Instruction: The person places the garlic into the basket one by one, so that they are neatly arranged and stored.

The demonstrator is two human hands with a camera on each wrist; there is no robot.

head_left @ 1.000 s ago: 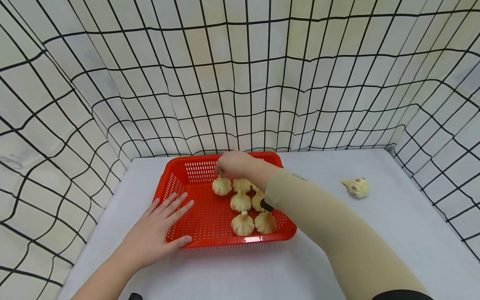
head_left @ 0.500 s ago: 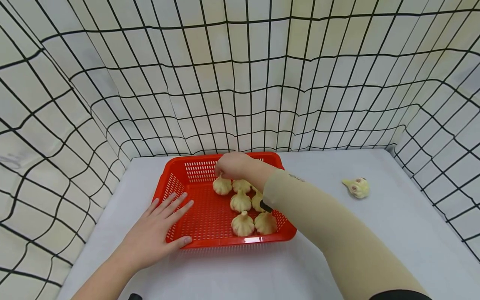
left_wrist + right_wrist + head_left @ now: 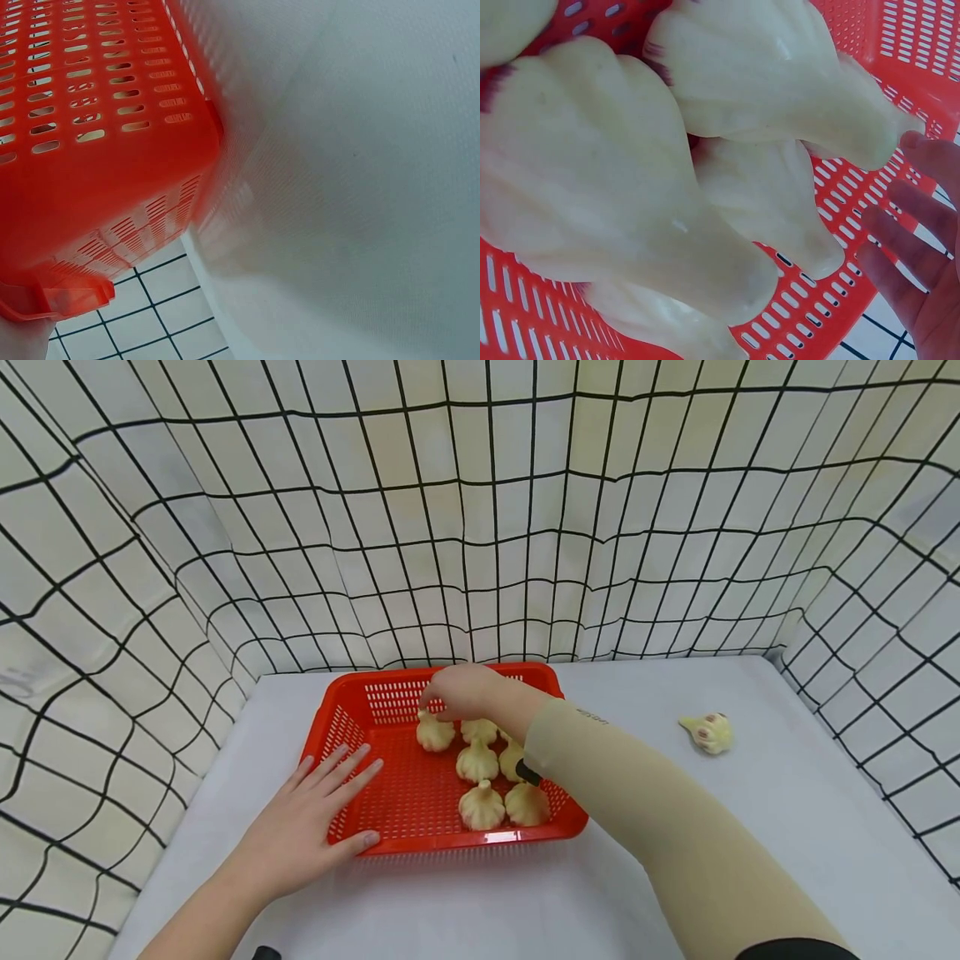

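Note:
A red plastic basket (image 3: 405,846) holds several pale garlic bulbs, among them a front bulb (image 3: 482,807) with its stem up. My left hand (image 3: 307,818) lies with spread, straight fingers over the basket's left rim, thumb on the front corner. My right hand (image 3: 465,689) is over the back of the basket, fingers loosened above the leftmost garlic bulb (image 3: 435,732). In the right wrist view, the thumb (image 3: 922,146) is at the tip of a bulb's stem, while the other fingers (image 3: 904,244) stand apart from it. The right forearm partly hides the bulbs on the right.
One more garlic bulb (image 3: 708,732) lies on its side on the white table (image 3: 637,693), right of the basket. Black netting (image 3: 495,535) over white walls encloses the back and both sides.
The right hand's fingers have loosened from the leftmost bulb's stem, and that bulb has shifted slightly left. The left hand stays on the basket rim.

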